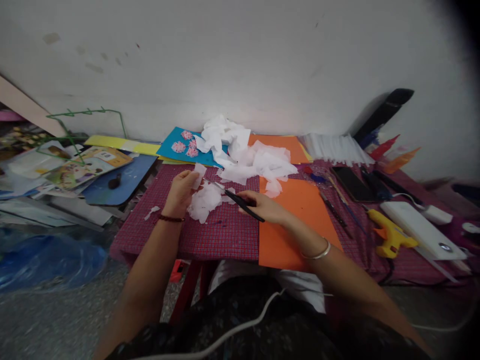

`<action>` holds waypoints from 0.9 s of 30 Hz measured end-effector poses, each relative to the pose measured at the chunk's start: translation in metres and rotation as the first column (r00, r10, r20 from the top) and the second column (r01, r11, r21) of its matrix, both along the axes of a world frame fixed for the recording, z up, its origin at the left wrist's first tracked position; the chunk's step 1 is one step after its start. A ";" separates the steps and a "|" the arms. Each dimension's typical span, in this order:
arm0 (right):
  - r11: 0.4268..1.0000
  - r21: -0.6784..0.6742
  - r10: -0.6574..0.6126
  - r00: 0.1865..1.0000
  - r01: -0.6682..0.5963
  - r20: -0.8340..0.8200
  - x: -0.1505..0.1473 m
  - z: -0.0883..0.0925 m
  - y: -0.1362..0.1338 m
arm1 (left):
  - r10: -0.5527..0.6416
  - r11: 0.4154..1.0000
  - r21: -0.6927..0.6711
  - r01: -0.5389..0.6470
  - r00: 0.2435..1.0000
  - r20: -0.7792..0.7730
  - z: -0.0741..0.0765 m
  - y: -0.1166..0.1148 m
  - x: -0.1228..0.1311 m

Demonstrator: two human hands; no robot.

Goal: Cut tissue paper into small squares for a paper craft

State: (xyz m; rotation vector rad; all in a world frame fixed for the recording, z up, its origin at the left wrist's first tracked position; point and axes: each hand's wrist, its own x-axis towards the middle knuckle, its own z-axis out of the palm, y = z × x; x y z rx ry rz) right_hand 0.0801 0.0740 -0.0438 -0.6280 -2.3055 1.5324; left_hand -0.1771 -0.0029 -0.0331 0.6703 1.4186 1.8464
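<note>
My left hand (180,191) is closed on a piece of white tissue paper (204,200) and holds it just above the checked cloth of the low table (225,235). My right hand (262,206) grips black-handled scissors (240,201), whose blades point left into the paper. A bigger heap of crumpled white tissue (247,155) lies beyond both hands. An orange sheet (292,220) lies flat under my right wrist.
A blue card with pink flowers (183,146) lies at the back by the wall. Right of the orange sheet are a phone (350,182), a yellow glue gun (390,232), a white box (420,227) and pens. Books and papers (75,170) are stacked on the floor to the left.
</note>
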 end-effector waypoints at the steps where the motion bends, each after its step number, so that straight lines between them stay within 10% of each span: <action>1: 1.000 -0.025 0.013 1.000 -0.013 -0.010 0.000 0.000 0.000 | -0.001 1.000 0.025 0.001 1.000 -0.004 0.001 -0.001 0.002; 15: 0.965 -0.254 0.068 0.998 -0.070 -0.017 0.004 0.003 -0.003 | -0.035 0.935 0.347 0.070 0.994 -0.108 0.000 0.002 0.007; 27: 0.921 -0.389 -0.011 0.997 -0.022 -0.081 -0.001 0.005 -0.007 | -0.139 0.967 0.194 0.165 0.980 -0.142 0.005 -0.001 0.030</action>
